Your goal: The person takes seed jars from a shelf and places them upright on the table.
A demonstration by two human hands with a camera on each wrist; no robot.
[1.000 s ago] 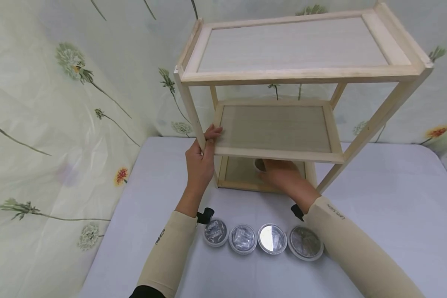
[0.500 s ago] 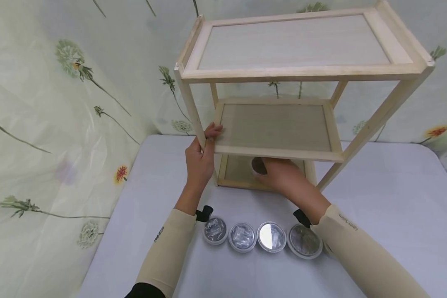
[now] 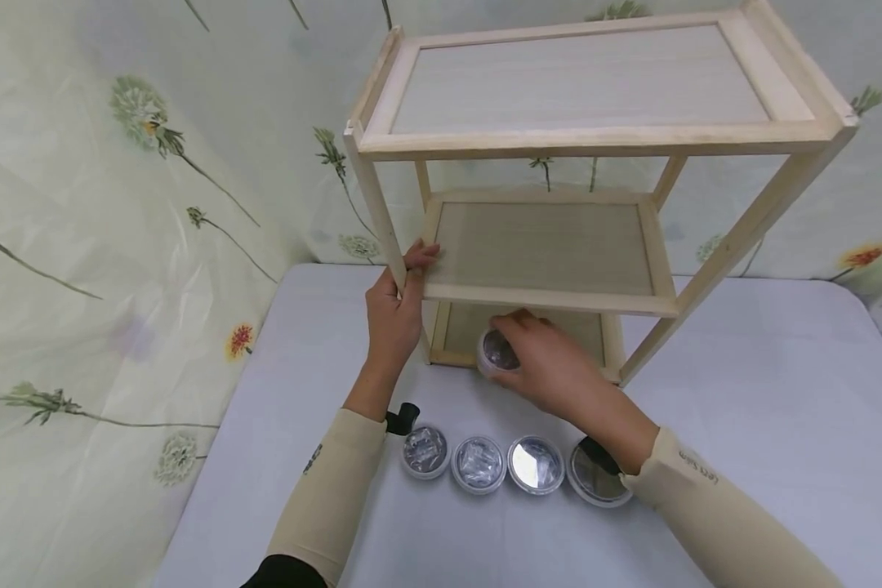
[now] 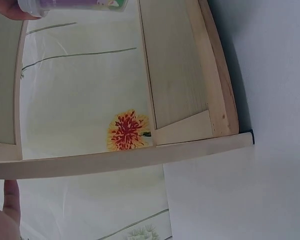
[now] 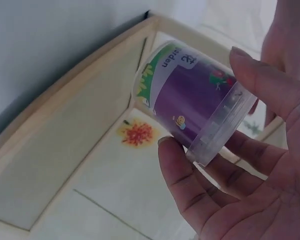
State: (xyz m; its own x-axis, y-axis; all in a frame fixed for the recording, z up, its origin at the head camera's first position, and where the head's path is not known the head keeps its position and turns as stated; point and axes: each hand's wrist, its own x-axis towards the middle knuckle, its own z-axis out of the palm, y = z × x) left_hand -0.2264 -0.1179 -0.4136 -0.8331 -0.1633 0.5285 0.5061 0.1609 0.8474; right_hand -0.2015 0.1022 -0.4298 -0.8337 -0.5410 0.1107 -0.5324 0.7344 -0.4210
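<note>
My right hand [image 3: 554,363] holds a clear plastic jar [image 3: 498,353] by its lidded end, thumb on one side and fingers on the other. In the right wrist view the jar's purple label [image 5: 190,102] shows a bee and a green band, and the jar is tilted. It overlaps the front edge of the bottom shelf board [image 3: 459,358] in the head view. My left hand [image 3: 395,318] grips the left front post of a three-tier wooden shelf [image 3: 551,298], beside the middle board, with fingertips over that board's corner.
Several round lidded jars stand in a row on the white-covered table [image 3: 323,343], in front of the shelf; one is this silvery-topped jar [image 3: 536,464]. My right wrist partly covers the rightmost jar [image 3: 595,482]. Behind the shelf hangs a flower-printed sheet [image 3: 213,163].
My right hand has drawn the jar out from under the middle board, toward me and slightly left, so more of its lid shows. The left hand keeps its grip on the post.
</note>
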